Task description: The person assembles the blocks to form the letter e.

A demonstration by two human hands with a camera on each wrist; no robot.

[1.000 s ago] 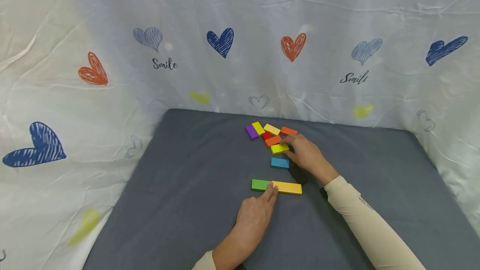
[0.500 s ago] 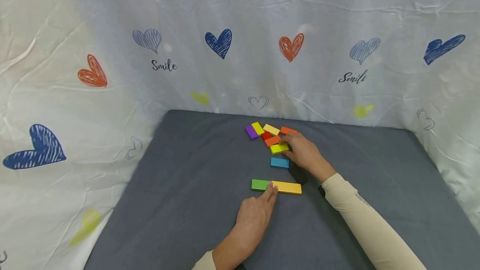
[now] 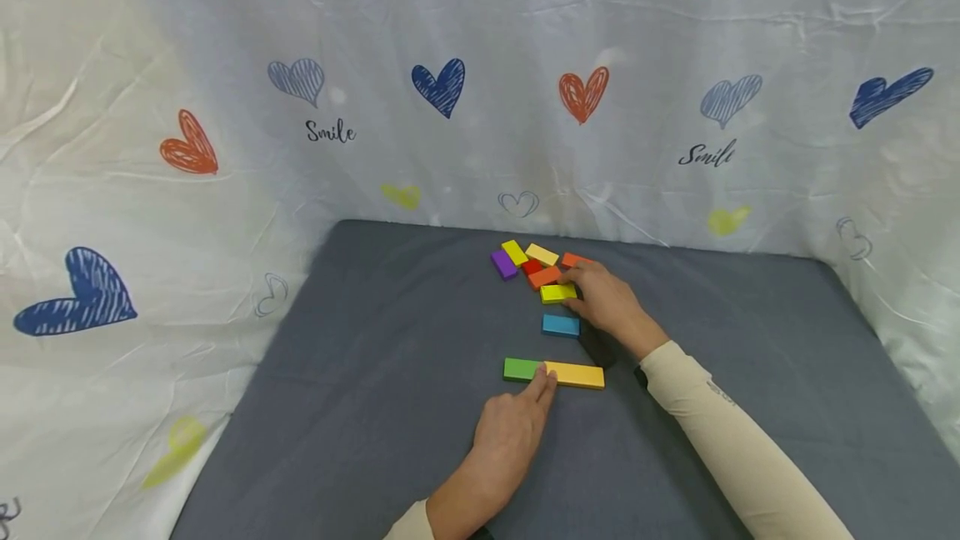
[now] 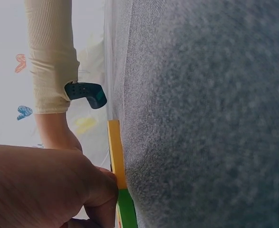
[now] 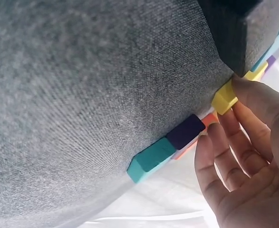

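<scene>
My left hand (image 3: 506,432) presses with straight index and middle fingers where a green block (image 3: 521,369) meets a longer orange-yellow block (image 3: 581,375), end to end in a row. Farther back, my right hand (image 3: 607,298) pinches a yellow block (image 3: 557,294) between thumb and fingers, low on the cloth. In the right wrist view the thumb and a fingertip sit on that yellow block (image 5: 225,97). A blue block (image 3: 560,325) lies between the row and the yellow block. Touching or close behind the yellow one are an orange block (image 3: 544,277) and a red block (image 3: 532,267).
Farther back lie a purple block (image 3: 504,264), another yellow block (image 3: 514,252), a cream block (image 3: 542,254) and a second orange block (image 3: 576,260). Dark purple (image 5: 186,131) and teal (image 5: 153,159) blocks show in the right wrist view. A heart-printed white curtain (image 3: 480,148) borders the grey cloth (image 3: 375,357).
The yellow block under my right hand has edged slightly away, and the orange, red, cream and far yellow blocks have shifted back a little with it. My left hand stays put.
</scene>
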